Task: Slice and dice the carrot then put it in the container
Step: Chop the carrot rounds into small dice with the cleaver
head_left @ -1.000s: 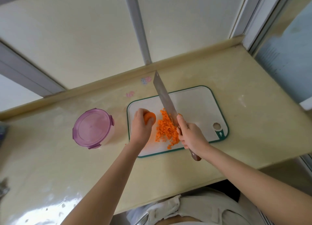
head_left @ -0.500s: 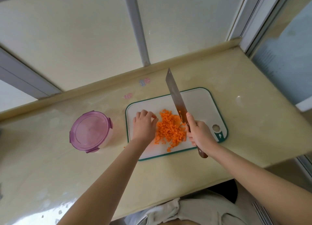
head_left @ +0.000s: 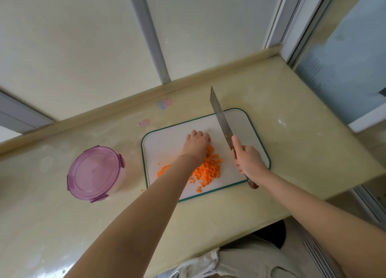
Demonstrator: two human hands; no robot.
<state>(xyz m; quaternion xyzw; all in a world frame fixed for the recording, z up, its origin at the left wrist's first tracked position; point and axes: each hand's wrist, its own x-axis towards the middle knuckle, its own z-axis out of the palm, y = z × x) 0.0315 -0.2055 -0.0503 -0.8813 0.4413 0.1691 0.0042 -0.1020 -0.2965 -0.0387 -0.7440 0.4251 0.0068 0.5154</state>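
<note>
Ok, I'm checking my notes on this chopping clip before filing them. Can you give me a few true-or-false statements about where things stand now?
1. The right hand holds the knife. True.
2. The container is open. False: its purple lid is on.
3. The diced carrot lies on the board. True.
4. The left hand rests on the container. False: it is on the board, at the far edge of the carrot pile.
5. The knife blade is cutting into the pile. False: it is to the right of the pile, pointing away from the person.
</note>
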